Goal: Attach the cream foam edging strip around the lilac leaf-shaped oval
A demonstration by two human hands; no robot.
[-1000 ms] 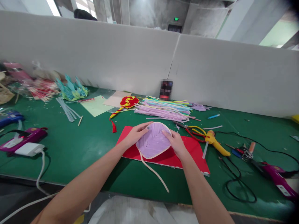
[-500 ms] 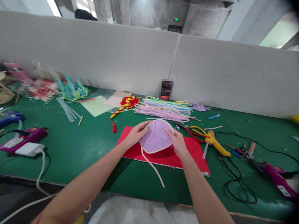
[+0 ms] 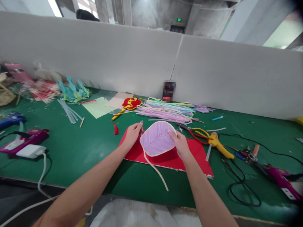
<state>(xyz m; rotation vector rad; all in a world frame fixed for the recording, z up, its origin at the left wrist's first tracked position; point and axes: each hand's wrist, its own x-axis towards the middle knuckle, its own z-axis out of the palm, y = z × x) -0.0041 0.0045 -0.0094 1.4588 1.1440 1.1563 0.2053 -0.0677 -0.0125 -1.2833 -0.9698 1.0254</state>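
A lilac panel [image 3: 157, 140] of rows of fuzzy pipe cleaner, rounded and edged with a cream strand, is held up above a red board [image 3: 191, 159]. My right hand [image 3: 181, 143] grips its right edge, thumb on the front face and fingers behind. From its lower left edge a loose cream pipe cleaner [image 3: 157, 174] hangs down to the right. Just left of the panel, apart from it, my left hand [image 3: 133, 134] is closed with thumb and fingers together; nothing shows in them.
Bundled pastel pipe cleaners [image 3: 168, 112] lie behind the panel, beside a red and yellow tasselled fan [image 3: 130, 103]. Scissors [image 3: 200, 134], a yellow glue gun [image 3: 219, 145] and its cable are on the right. Left are a purple power strip [image 3: 30, 142] and glue sticks [image 3: 68, 111]. A grey partition [image 3: 94, 56] stands behind.
My left hand has let go of the panel's left edge and moved slightly left, its fingers closing together. My right hand still holds the panel, nearly unmoved.
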